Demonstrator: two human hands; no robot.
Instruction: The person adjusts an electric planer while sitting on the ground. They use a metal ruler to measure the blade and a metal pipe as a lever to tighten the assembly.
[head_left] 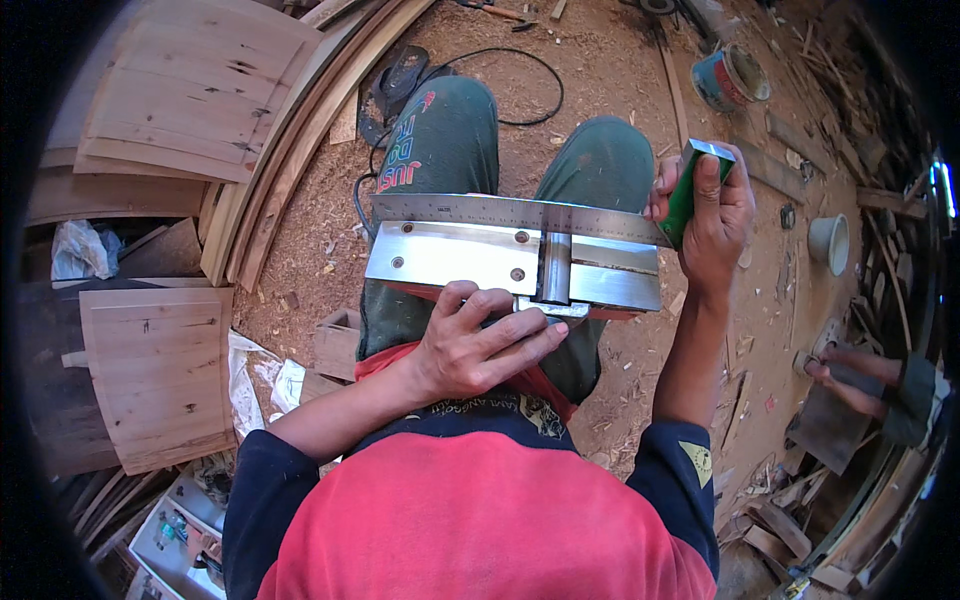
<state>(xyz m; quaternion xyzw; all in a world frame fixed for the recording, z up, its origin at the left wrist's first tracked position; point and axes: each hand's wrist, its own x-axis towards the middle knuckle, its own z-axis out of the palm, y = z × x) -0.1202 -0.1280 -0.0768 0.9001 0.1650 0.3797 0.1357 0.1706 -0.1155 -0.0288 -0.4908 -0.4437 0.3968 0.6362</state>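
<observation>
Well, planer: what looks like a power planer (450,252) lies sole up across the person's lap, its bright steel plates facing the viewer and red body showing along the near side.
Cutter drum: the dark cylinder (555,267) sits crosswise between the two plates, right of the middle.
Try square: its long steel blade (490,210) runs left to right along the far edge of the sole; the green handle (680,212) stands at the right end.
Right hand: the hand (718,215) is clamped on the green handle, thumb on the near face, fingers behind.
Left hand: the hand (480,345) lies at the planer's near side, fingers bent and reaching right, the index finger by the drum's near end; whether it grips, I cannot tell, since the thumb is hidden.
Legs: green trousers (590,165), knees on the far side of the planer.
Left side: pale wooden panels (160,375) and long boards (290,150).
Far floor: wood shavings (625,395), a black cord (550,75), dark sandals (402,78).
Right side: a blue bucket (712,82), a white bucket (828,245), a co-worker's sleeve (910,400).
</observation>
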